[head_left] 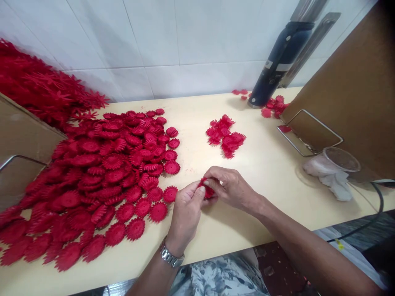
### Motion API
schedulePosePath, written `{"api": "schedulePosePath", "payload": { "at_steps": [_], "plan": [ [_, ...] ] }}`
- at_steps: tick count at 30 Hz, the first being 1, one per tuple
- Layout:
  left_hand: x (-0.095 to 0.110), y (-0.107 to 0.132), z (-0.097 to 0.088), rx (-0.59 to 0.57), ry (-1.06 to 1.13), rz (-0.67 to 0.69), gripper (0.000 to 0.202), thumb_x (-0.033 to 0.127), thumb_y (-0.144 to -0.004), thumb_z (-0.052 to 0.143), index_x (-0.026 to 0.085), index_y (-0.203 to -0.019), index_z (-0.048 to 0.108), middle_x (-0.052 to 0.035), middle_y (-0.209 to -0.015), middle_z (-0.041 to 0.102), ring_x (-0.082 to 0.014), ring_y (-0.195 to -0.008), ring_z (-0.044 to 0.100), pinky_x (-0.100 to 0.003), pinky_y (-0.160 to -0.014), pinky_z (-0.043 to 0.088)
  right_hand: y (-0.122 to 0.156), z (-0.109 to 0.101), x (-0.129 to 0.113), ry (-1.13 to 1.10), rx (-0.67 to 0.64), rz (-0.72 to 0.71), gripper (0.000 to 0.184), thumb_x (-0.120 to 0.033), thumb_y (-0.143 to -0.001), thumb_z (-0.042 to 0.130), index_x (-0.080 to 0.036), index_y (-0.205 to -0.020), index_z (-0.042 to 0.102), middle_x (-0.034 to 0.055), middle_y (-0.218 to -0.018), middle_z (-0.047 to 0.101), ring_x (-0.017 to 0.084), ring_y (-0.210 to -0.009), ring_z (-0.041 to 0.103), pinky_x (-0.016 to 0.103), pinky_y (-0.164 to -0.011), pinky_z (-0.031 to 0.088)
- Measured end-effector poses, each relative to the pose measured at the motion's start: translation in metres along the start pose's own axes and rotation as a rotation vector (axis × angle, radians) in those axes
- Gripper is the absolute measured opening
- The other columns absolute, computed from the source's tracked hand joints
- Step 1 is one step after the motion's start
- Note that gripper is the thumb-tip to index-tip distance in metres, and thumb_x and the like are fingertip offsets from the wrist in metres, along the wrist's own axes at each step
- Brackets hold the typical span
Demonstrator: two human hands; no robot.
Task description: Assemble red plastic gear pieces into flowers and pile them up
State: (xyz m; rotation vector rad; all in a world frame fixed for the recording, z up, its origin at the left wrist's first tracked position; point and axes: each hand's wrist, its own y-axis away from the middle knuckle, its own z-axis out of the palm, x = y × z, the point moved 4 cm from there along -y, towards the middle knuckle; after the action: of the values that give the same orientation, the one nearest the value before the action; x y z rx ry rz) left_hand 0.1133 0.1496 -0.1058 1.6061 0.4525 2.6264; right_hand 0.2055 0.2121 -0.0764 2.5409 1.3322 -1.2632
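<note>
Near the front of the table, my left hand and my right hand meet over a small red petalled piece. My left hand grips it with the thumb on top. The thumb and fingers of my right hand pinch its upper side. Fingers cover much of the piece, so its full shape is hidden. To the left spreads a big heap of red round pieces with notched edges. Beyond my right hand lies a small cluster of thin red petal pieces.
Star-shaped red pieces pile up at the back left behind a cardboard box. A dark blue bottle stands by the tiled wall, with red bits around it. At right are a brown board, a metal wire stand and a plastic cup.
</note>
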Motion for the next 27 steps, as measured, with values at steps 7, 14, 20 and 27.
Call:
{"api": "schedulePosePath", "payload": {
  "at_steps": [7,14,20,27],
  "plan": [
    [0.000,0.000,-0.006,0.161,0.042,-0.055,0.015,0.025,-0.073,0.060,0.010,-0.075,0.064,-0.0070,-0.074,0.067,-0.0194,-0.068,0.066,-0.033,-0.069,0.052,-0.009,-0.048,0.040,0.639,0.293,0.172,0.023,-0.009,-0.084,0.039,-0.013,-0.091,0.060,0.0121,-0.090,0.063,0.022,-0.084,0.056,0.034,-0.072,0.043],
    [0.004,0.000,0.001,0.029,0.118,-0.064,0.016,0.025,-0.076,0.057,0.011,-0.075,0.066,-0.0057,-0.072,0.066,-0.0178,-0.073,0.064,-0.033,-0.073,0.052,-0.005,-0.019,0.006,0.176,-0.004,-0.047,0.014,-0.029,-0.082,0.057,-0.016,-0.088,0.056,0.0052,-0.080,0.057,0.016,-0.073,0.052,0.027,-0.064,0.043],
    [0.001,0.002,0.000,-0.037,0.069,-0.049,0.021,0.029,-0.079,0.055,0.012,-0.083,0.067,-0.0074,-0.081,0.069,-0.0177,-0.080,0.062,-0.029,-0.073,0.051,0.000,0.004,-0.007,-0.012,0.035,-0.136,0.012,-0.015,-0.084,0.047,-0.018,-0.073,0.047,-0.0001,-0.066,0.050,0.011,-0.061,0.046,0.022,-0.055,0.039],
    [-0.002,0.001,-0.004,0.088,-0.032,-0.021,0.016,0.026,-0.073,0.061,0.012,-0.079,0.066,-0.0053,-0.074,0.068,-0.0175,-0.073,0.064,-0.030,-0.068,0.052,0.000,-0.009,0.016,0.357,0.209,-0.040,0.021,-0.006,-0.083,0.036,-0.015,-0.080,0.055,0.0058,-0.069,0.057,0.015,-0.064,0.052,0.026,-0.060,0.043]
  ]
}}
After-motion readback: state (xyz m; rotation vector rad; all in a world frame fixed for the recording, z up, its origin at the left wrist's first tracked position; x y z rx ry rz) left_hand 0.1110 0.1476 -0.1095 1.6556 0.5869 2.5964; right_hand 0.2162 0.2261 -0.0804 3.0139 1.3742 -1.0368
